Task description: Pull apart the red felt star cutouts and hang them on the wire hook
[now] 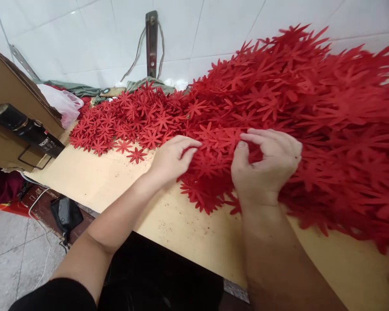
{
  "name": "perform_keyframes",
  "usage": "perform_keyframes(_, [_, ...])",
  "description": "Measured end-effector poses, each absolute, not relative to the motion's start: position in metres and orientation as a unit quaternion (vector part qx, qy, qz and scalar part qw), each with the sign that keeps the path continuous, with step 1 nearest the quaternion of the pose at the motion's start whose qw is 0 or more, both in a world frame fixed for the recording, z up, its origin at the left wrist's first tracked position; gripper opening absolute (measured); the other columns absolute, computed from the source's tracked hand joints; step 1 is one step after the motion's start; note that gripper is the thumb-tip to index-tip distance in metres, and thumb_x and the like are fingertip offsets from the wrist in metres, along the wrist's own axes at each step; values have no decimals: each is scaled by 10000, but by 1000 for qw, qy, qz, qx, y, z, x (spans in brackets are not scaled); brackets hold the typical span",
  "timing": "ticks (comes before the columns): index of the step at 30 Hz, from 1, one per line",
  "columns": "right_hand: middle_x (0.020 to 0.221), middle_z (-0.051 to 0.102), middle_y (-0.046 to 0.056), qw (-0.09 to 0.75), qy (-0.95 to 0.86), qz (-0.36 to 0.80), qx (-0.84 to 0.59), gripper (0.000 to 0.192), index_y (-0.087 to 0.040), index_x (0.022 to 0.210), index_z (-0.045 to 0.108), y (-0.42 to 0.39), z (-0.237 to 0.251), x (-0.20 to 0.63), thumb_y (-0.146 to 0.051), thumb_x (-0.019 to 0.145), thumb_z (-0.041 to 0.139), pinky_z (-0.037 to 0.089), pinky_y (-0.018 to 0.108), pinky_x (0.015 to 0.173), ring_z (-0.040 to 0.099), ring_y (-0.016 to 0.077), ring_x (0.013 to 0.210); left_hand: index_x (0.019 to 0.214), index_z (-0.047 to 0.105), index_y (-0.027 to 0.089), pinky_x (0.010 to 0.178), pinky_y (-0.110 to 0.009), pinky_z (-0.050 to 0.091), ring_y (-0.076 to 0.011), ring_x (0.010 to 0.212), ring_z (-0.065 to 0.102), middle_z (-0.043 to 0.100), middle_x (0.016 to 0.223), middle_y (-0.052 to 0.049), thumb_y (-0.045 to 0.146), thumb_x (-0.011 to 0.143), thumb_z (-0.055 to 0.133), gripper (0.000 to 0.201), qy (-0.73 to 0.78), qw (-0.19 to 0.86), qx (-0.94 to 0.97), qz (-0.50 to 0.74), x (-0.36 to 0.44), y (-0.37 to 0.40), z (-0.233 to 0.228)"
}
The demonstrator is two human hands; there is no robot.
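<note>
Red flower-shaped cutouts with long narrow petals lie in a deep heap along the table. My left hand is at the near edge of the heap, thumb and forefinger pinched at the petals of a red cutout. To its right, my right hand is closed too, thumb and forefinger tips together at the other side of the red layers between my hands. Other cutouts crowd behind and below the fingertips, so the exact edges of the held piece are hard to tell. One loose cutout lies left of my left hand.
A cardboard box and a black vacuum flask stand at the left, beside a white plastic bag. Behind the heap rises a tiled wall with a metal bracket. The table's front edge runs close to my body.
</note>
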State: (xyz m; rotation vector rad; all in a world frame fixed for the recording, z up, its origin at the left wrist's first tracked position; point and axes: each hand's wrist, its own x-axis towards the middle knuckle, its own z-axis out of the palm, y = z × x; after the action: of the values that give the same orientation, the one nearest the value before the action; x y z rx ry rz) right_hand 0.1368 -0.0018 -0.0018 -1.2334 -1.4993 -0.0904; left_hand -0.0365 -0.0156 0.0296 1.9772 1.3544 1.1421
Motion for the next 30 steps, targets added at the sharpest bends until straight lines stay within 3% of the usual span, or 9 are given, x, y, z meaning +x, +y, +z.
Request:
perform_keyframes(5, [969,705,100,580,-646,-55,-492,151,-212,874,665,-2,1,127,-238,803,534,431,486,953,622,259,962,1067,653,148,1026,-333,406,-208,1115,566,643,1142,-120,274,829,566,283,653,95,686,307,-103,-26,28])
perform_keyframes(8, [959,693,108,581,-649,-36,-489,156,-206,869,661,1,-5,125,-238,797,527,415,497,957,615,263,964,1267,536,95,1120,-373,313,-278,1330,419,476,1400,-187,381,784,625,568,735,63,647,193,-130,-31,10])
perform_keyframes(10, [930,694,105,580,-648,-30,-493,152,-204,844,661,5,-12,125,-240,791,522,424,486,935,620,256,941,1327,475,95,1141,-426,273,-306,1365,378,430,1453,-187,432,796,595,641,748,58,647,137,-137,-31,-1])
perform_keyframes(16, [836,703,89,564,-662,-58,-489,150,-201,772,664,3,-17,117,-238,771,518,458,452,847,638,234,841,1320,483,124,1036,-377,390,-274,1204,547,607,1283,-154,337,838,517,528,702,38,702,114,-139,-27,-5])
perform_keyframes(20, [867,711,92,554,-688,-83,-461,139,-204,813,680,-28,-3,110,-225,789,545,469,452,846,643,235,859,1292,533,143,1062,-440,355,-297,1186,555,633,1234,-164,393,799,563,553,712,17,688,140,-150,-32,3])
perform_keyframes(22, [877,715,88,547,-704,-76,-446,124,-210,824,684,-48,3,106,-215,786,566,478,453,846,643,235,864,1273,556,147,1031,-447,385,-293,1129,588,665,1168,-163,419,761,614,582,713,60,666,211,-155,-36,8])
perform_keyframes(25, [878,718,75,562,-699,3,-442,129,-223,861,690,-71,5,95,-246,796,581,495,458,870,648,231,890,1207,594,144,905,-358,476,-204,956,649,701,1053,-125,390,685,708,588,670,249,571,404,-151,-44,17])
perform_keyframes(28, [1047,709,101,578,-651,184,-456,266,-215,1039,677,-79,4,75,-344,841,555,523,444,892,660,220,968,1019,671,113,842,-299,486,-123,810,641,714,925,-77,338,603,781,485,544,439,455,552,-123,-58,21])
perform_keyframes(30, [1156,682,118,579,-609,304,-448,359,-208,1131,650,-76,4,61,-409,855,539,533,434,908,660,216,1030,888,705,120,840,-305,479,-115,763,634,718,836,-45,307,529,826,422,477,545,409,554,-96,-70,19])
